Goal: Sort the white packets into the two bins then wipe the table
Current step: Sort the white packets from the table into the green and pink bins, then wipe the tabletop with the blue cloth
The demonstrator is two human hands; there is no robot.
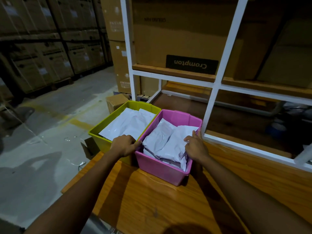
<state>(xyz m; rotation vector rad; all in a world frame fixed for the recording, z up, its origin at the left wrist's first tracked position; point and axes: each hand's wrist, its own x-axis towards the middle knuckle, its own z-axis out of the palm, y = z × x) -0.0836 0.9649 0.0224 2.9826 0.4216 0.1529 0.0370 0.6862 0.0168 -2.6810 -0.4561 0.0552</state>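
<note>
Wood-grain worktop (152,200) nearest, bare and brown, crossed by two forearms reaching forward. Pink bin (162,168) at the far edge of the worktop, filled with white packets (162,141) heaped to about rim height. Left hand (124,145) curled over the pink bin's left rim, right at the seam with the green bin (99,141), fingers bent down and pressed together on the edge. Right hand (195,146) at the pink bin's right side, fingers loosely curved, thumb and fingertips on the top packet near the right rim; pinching the packet or only resting on it, cannot tell. Green bin just beside the pink one on the left, walls touching or nearly so, holding flat white packets of its own (128,124), with its outer corner overhanging the worktop's left edge. White metal frame (212,102) rising directly right of the pink bin, with wooden shelves behind it. Small open carton (114,100) on the floor beyond the green bin. Grey concrete floor (42,132) to the left, marked with a yellow line. Large carton (182,34) on the shelf above, upside-down black "Crompton" label on its lower part. Stacked cartons (42,48) farther off on the left, filling the dim background.
</note>
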